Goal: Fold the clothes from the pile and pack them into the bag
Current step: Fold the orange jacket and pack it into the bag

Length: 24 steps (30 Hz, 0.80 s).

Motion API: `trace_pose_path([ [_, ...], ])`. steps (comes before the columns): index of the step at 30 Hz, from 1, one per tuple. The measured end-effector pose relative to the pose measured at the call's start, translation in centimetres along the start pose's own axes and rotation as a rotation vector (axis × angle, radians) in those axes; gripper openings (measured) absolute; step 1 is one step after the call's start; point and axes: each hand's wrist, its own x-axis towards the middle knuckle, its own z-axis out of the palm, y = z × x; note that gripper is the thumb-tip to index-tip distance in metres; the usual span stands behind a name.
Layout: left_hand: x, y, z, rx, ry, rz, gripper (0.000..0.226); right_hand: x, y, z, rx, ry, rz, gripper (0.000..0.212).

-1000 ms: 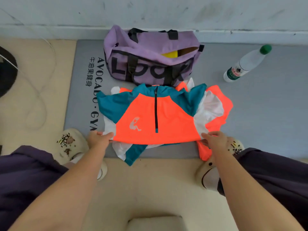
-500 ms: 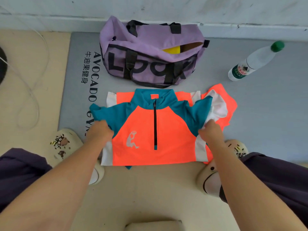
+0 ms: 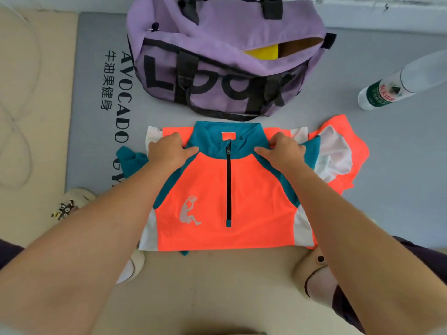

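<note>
- Head view: the left hand point(image 3: 169, 151) and right hand point(image 3: 281, 151) grip the shoulders of an orange, teal and white zip-neck shirt point(image 3: 217, 189), one on each side of its teal collar point(image 3: 226, 139), fingers curled into the fabric and thumbs pointing inward toward the zip.
- Shirt lies front-up on a grey mat point(image 3: 387, 165), its hem reaching past the mat's near edge onto the beige floor point(image 3: 217, 286); a teal sleeve sticks out left of the shirt, and an orange-and-white sleeve spreads out to its right.
- Purple bag point(image 3: 217, 56) with black lettering and straps sits on the mat just beyond the collar, its top open, something yellow showing inside.
- Clear plastic bottle point(image 3: 396, 83) with a green-and-white label lies on the mat, beyond the shirt to the right.
- Pale slippers point(image 3: 70, 204) show at the shirt's near corners, partly hidden by the forearms.
</note>
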Motion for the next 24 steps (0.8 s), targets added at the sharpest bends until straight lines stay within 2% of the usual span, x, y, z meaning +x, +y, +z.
trace_pose_path([
  [3, 0.1, -0.2, 0.5, -0.121, 0.024, 0.070, 0.046, 0.2, -0.1, 0.3, 0.018, 0.004, -0.003, 0.041],
  [6, 0.0, 0.1, 1.0, -0.277, 0.032, 0.120, 0.042, 0.2, -0.2, 0.3, 0.130, 0.040, -0.087, 0.034],
  [10, -0.1, 0.4, 1.6, -0.502, 0.055, -0.013, 0.042, -0.2, -0.4, 0.3, 0.401, 0.001, -0.054, 0.037],
  [13, -0.2, -0.1, 1.3, -0.406, 0.006, -0.038, 0.043, -0.4, -0.1, 0.0, 0.312, -0.063, -0.010, 0.041],
  [16, -0.8, -1.2, 1.0, -0.346, -0.059, 0.030, 0.058, -0.5, 0.5, -0.5, 0.231, -0.093, -0.048, 0.053],
  [20, -1.2, -2.0, 1.4, -0.285, -0.079, 0.042, 0.055, -0.8, 0.9, -0.3, 0.114, -0.157, -0.050, 0.046],
  [24, -0.6, -1.1, 1.6, -0.348, -0.075, -0.024, 0.048, -0.3, 0.1, 0.0, 0.148, -0.123, -0.061, 0.036],
])
